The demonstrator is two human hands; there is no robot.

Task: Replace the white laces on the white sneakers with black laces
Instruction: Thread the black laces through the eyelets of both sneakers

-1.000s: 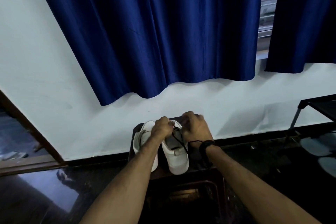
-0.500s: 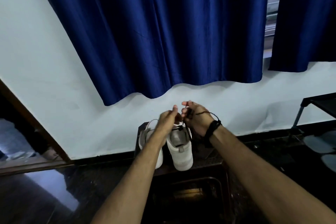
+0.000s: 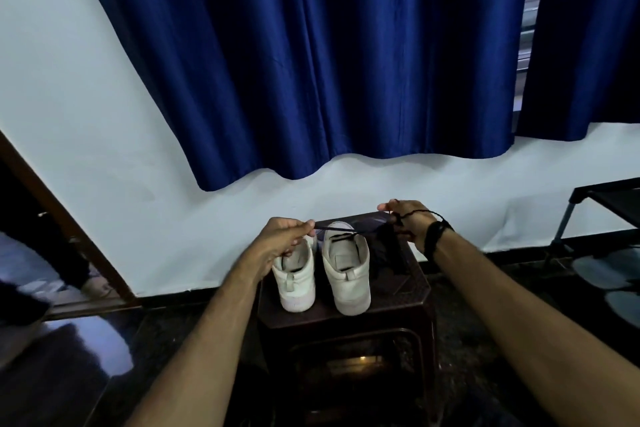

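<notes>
Two white sneakers stand side by side, heels toward me, on a dark brown stool (image 3: 398, 302): the left sneaker (image 3: 296, 282) and the right sneaker (image 3: 348, 274). A black lace (image 3: 341, 228) stretches taut above the right sneaker's opening. My left hand (image 3: 282, 241) pinches one end of it over the left sneaker. My right hand (image 3: 410, 224) grips the other end to the right, with lace looped around the fingers. More dark lace (image 3: 386, 253) hangs in a bunch below that hand, beside the right sneaker.
A white wall and dark blue curtains (image 3: 329, 55) rise behind the stool. A dark metal rack (image 3: 602, 204) stands at the right with grey shoes (image 3: 602, 274) under it. A brown door frame (image 3: 65, 229) is at the left. The floor is dark and glossy.
My hands rose from the right sneaker's opening and drew apart, left hand to the left, right hand to the right, pulling the black lace taut between them.
</notes>
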